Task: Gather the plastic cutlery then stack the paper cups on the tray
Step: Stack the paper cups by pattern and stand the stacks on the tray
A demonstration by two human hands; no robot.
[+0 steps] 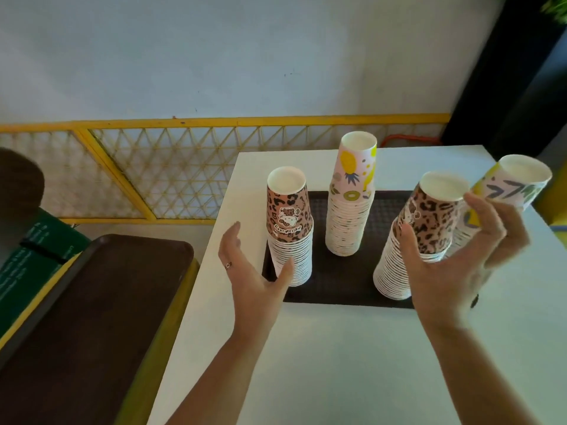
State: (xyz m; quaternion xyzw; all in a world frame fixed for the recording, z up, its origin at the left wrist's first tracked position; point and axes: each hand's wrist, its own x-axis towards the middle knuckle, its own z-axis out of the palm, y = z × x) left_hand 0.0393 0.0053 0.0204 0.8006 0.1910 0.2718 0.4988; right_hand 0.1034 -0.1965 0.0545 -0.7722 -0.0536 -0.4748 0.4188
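Observation:
Several stacks of upside-down paper cups stand on a dark tray (337, 280) on the white table. A leopard-print stack (290, 225) is at the tray's left edge, with my left hand (251, 271) open beside it and the thumb touching its lower cups. A pineapple-print stack (351, 194) stands at the back middle. A second leopard-print stack (423, 228) leans at the right, and my right hand (454, 259) is spread just in front of it. A yellow-and-grey print stack (515, 185) shows behind my right fingers. No plastic cutlery is visible.
The white table (337, 363) ends at a left edge near my left forearm. A brown tray (92, 317) lies on a yellow-edged surface at lower left. A yellow lattice fence (184, 167) runs behind, and a dark pillar (506, 87) stands at back right.

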